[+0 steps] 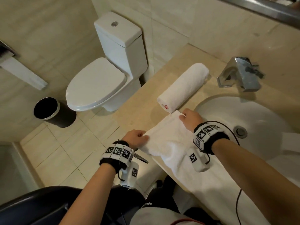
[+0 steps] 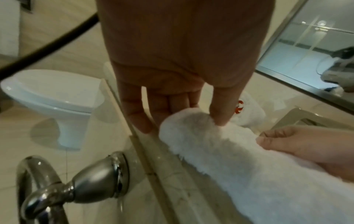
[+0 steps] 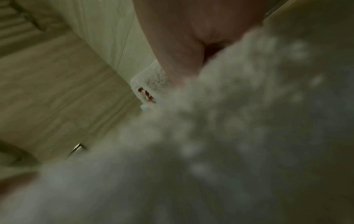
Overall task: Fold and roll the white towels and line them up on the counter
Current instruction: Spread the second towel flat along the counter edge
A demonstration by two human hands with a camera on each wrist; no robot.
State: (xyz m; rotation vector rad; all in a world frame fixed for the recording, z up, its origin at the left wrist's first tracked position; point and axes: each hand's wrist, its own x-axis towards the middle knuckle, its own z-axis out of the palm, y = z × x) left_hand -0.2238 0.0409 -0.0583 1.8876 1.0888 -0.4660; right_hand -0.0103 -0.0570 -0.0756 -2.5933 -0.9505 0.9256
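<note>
A white towel (image 1: 170, 140) lies folded lengthwise on the beige counter (image 1: 141, 103), its lower part hanging over the front edge. My left hand (image 1: 138, 136) pinches the towel's left corner (image 2: 184, 119) between thumb and fingers. My right hand (image 1: 189, 119) pinches the far right corner, beside the sink. In the left wrist view the right hand (image 2: 298, 144) shows on the towel's edge. One rolled white towel (image 1: 183, 88) with a red mark lies just beyond, aslant on the counter. The right wrist view is filled with blurred towel (image 3: 210, 136) and shows the roll's end (image 3: 147, 89).
A white sink basin (image 1: 243, 117) and chrome faucet (image 1: 240, 75) sit to the right. Left of the counter stand a toilet (image 1: 103, 82) and a black bin (image 1: 47, 109) on the tiled floor. A chrome fitting (image 2: 76, 186) juts out below the counter edge.
</note>
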